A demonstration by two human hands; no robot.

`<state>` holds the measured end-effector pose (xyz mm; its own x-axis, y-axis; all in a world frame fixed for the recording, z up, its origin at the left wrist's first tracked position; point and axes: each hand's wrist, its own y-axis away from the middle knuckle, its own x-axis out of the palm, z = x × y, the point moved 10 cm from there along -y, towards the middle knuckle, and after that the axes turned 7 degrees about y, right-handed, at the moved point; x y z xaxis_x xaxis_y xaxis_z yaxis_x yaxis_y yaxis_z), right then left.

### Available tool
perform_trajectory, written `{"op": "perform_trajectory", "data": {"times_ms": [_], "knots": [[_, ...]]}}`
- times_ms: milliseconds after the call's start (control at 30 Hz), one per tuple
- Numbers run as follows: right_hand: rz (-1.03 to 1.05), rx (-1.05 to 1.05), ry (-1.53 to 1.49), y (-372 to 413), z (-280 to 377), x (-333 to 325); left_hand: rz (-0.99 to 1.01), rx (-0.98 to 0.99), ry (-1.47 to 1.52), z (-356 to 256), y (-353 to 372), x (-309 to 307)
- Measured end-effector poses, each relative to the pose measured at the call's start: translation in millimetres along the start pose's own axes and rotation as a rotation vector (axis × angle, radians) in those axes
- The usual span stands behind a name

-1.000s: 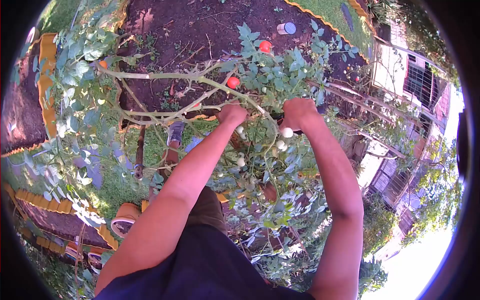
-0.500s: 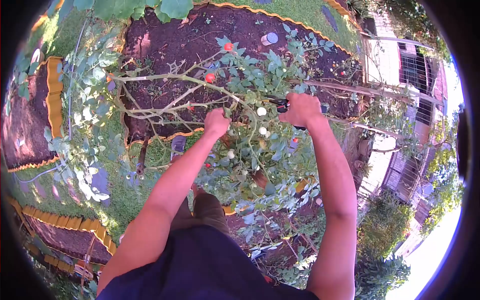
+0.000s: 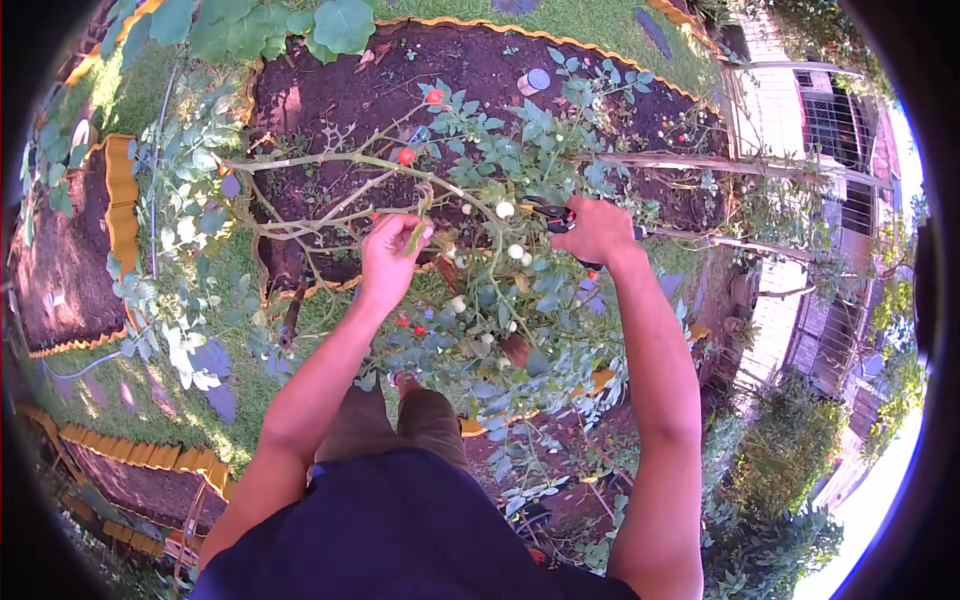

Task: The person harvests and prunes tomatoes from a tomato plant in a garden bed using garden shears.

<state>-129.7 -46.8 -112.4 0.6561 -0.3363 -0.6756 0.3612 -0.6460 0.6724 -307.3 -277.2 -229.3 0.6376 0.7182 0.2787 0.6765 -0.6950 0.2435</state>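
Note:
My left hand [image 3: 387,262] pinches a curled, partly yellowed tomato leaf [image 3: 416,236] between thumb and fingers. My right hand [image 3: 604,232] is wrapped round pruning shears [image 3: 556,219], whose blades point left into the foliage. Close to the blade tips hangs a pale green tomato [image 3: 504,209], with more pale tomatoes [image 3: 516,252] just below. A thick bare tomato stem [image 3: 340,158] runs above my left hand, and a red tomato [image 3: 407,157] sits beside it. Leaves hide part of the plant between my hands.
A dark soil bed [image 3: 330,100] with wavy yellow edging [image 3: 560,35] lies behind the plant. A perforated cylinder [image 3: 534,82] rests on the soil. Wooden poles [image 3: 700,163] cross at the right, before a wire fence [image 3: 838,125]. My legs stand below.
My left hand has moved left and turned, bringing the leaf away from the stems. My right hand with the shears has shifted slightly left and down. The view has also moved a little.

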Motion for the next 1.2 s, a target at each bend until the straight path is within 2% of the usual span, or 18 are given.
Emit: {"op": "perform_trajectory", "data": {"times_ms": [100,200,267,333,367,400,433,467,567,667,767,833,867,933,1067,1133,1200], "knots": [[0.0,0.01,-0.047,9.9,-10.6,-2.8,0.23,0.175,-0.445,-95.7,13.9,14.3],[-0.075,0.026,-0.108,31.5,-24.9,-12.4,0.23,0.221,-0.432,-160.1,-0.6,10.8],[-0.139,0.048,-0.146,49.8,-36.2,-20.7,0.13,0.256,-0.415,-203.3,-26.9,3.8],[-0.154,0.086,-0.179,70.8,-50.4,-25.0,0.049,0.294,-0.384,-214.3,-70.5,-16.4],[-0.16,0.106,-0.197,82.2,-58.3,-25.7,0.05,0.336,-0.528,-230.5,-88.8,-16.1],[-0.24,0.094,-0.237,96.8,-64.9,-29.2,0.035,0.267,-0.563,-230.2,-110.6,-21.2],[-0.23,0.122,-0.263,112.0,-72.7,-25.3,0.025,0.255,-0.518,-234.7,-127.3,-21.3],[-0.223,0.149,-0.29,127.6,-80.5,-25.2,0.011,0.233,-0.702,-248.0,-135.0,-13.9],[-0.292,0.189,-0.387,175.4,-103.4,-22.0,0.073,0.146,-0.903,-231.8,-190.5,-21.5],[-0.344,0.24,-0.445,219.2,-130.7,0.4,0.236,0.05,-1.559,-220.6,-205.8,-22.5],[-0.392,0.317,-0.501,268.8,-157.0,25.9,0.036,0.183,-1.571,-264.2,-183.1,-22.5],[-0.44,0.366,-0.557,305.4,-173.1,45.4,0.008,0.287,-1.533,-289.9,-150.7,-16.6],[-0.386,0.446,-0.595,323.8,-181.0,58.1,0.001,0.334,-1.514,-299.2,-134.7,-18.1],[-0.456,0.478,-0.663,360.8,-195.0,83.2,0.017,0.362,-1.47,-314.4,-89.7,-20.8],[-0.52,0.596,-0.771,429.4,-224.0,139.4,0.012,0.324,-1.39,-323.4,21.7,-46.9],[-0.57,0.616,-0.829,455.3,-234.9,171.2,-0.064,0.151,-1.298,-314.4,85.6,-65.7],[-0.616,0.618,-0.87,472.0,-244.1,203.7,-0.022,0.168,-1.268,-287.3,127.9,-113.3]]}}
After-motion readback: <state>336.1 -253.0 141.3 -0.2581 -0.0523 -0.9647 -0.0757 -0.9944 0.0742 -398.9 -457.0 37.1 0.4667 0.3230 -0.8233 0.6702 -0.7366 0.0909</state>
